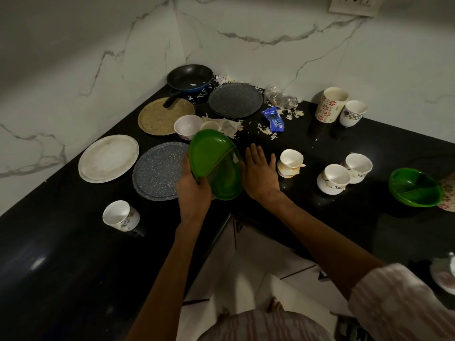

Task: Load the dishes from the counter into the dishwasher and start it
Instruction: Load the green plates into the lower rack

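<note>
Two hands: working at the inner corner of the black counter (320,143).
Left hand (194,190): gripping the near rim of a green divided plate (216,166), tilting it up off the counter.
Right hand (261,171): lying flat with fingers straight beside the plate's right edge, holding nothing.
Green divided plate: hovering at centre, just at 3 o'clock of the speckled grey plate (157,171).
Waiting at 9 to 10 o'clock: white plate (108,158), brown round plate (165,116), white bowl (188,126).
Waiting at 12 o'clock: black frying pan (189,77), dark speckled plate (235,100), with a blue wrapper (275,120) and peel scraps near them.
Waiting at 1 to 3 o'clock: floral mug (331,104), small cup (352,113), three stained cups, nearest at (290,163), second green divided plate (416,187).
Waiting at 7 o'clock: tipped cup (120,215).
Dishwasher: not showing in view.
Progress: barely beginning, judging by the crowded counter; seemingly lifting the first piece.
Remaining: carrying nearly everything over, loading, starting the machine.
</note>
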Tool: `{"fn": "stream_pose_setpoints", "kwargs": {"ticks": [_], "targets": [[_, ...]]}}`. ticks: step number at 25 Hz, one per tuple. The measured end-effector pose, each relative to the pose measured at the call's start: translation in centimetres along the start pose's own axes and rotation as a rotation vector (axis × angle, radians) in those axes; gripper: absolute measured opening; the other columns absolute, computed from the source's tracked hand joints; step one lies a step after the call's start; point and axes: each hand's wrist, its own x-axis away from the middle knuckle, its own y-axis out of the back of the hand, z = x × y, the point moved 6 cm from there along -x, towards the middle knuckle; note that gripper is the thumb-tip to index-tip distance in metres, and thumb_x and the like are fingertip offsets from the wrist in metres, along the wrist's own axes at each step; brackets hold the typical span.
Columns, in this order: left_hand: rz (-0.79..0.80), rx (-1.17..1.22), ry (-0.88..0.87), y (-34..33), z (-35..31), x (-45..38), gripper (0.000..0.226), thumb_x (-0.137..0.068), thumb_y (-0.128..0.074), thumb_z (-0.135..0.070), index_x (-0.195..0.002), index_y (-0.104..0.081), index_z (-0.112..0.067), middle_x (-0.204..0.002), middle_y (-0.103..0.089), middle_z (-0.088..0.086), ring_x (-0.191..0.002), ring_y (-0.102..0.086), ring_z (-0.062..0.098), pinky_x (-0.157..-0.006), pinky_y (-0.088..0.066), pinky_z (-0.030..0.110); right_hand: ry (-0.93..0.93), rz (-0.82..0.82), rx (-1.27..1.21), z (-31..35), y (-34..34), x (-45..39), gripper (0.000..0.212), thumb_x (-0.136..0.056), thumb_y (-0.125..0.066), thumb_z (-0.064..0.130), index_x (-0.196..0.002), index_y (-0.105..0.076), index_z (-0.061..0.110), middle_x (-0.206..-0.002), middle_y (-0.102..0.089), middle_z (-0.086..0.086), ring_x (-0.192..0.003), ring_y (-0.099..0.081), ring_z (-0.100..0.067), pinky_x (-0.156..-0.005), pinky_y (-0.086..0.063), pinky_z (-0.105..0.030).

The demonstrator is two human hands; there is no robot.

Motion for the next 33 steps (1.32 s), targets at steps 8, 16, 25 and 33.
{"fn": "stream_pose_setpoints", "kwargs": {"ticks": [8, 16, 25, 33], "targets": [[-0.032, -0.066, -0.082, 0.3, -1.7, 0.7, 0.062, -0.093, -0.051, -0.001, -0.150, -0.032, -0.015, -0.130, -0.058, 0.003, -0.108, -0.054, 0.005, -0.096, -0.052, 0.038, 0.230, 0.013, -0.031, 1.8, 0.0, 1.9, 0.055, -0.106, -0.017, 0.040, -0.156, -0.002, 0.023, -0.164, 0.002, 0.005, -0.150, 0.010, -0.018, -0.118, 0.004, -0.060], [-0.003, 0.240, 0.052, 1.2, -0.2, 1.3, 0.061, -0.092, -0.053, -0.005, -0.145, -0.039, -0.033, -0.133, -0.056, -0.003, -0.118, -0.058, 0.018, -0.077, -0.059, 0.051, -0.228, 0.078, -1.099, -0.2, 0.5, 3.4, 0.044, -0.098, -0.054, 0.040, -0.133, -0.052, 0.013, -0.130, -0.061, -0.008, -0.114, -0.062, -0.023, -0.095, -0.053, -0.042], [0.113, 0.461, 0.286, 2.5, 1.0, 3.2, 0.047, -0.096, -0.049, -0.004, -0.137, -0.052, -0.027, -0.126, -0.061, -0.002, -0.111, -0.061, 0.019, -0.065, -0.060, 0.039, -0.325, 0.127, -1.605, 1.6, 4.3, 11.4, 0.015, -0.099, -0.052, 0.010, -0.111, -0.061, 0.009, -0.098, -0.073, -0.010, -0.083, -0.073, -0.028, -0.051, -0.058, -0.033], [0.216, 0.374, 0.186, 2.7, 1.0, 5.6, 0.036, -0.100, -0.048, -0.010, -0.126, -0.059, -0.031, -0.121, -0.065, -0.009, -0.112, -0.061, 0.010, -0.099, -0.050, 0.048, -0.366, 0.015, -1.606, 2.2, 4.4, 17.8, 0.020, -0.097, -0.055, 0.006, -0.116, -0.059, 0.009, -0.108, -0.070, -0.010, -0.093, -0.071, -0.034, -0.054, -0.060, -0.035]]}}
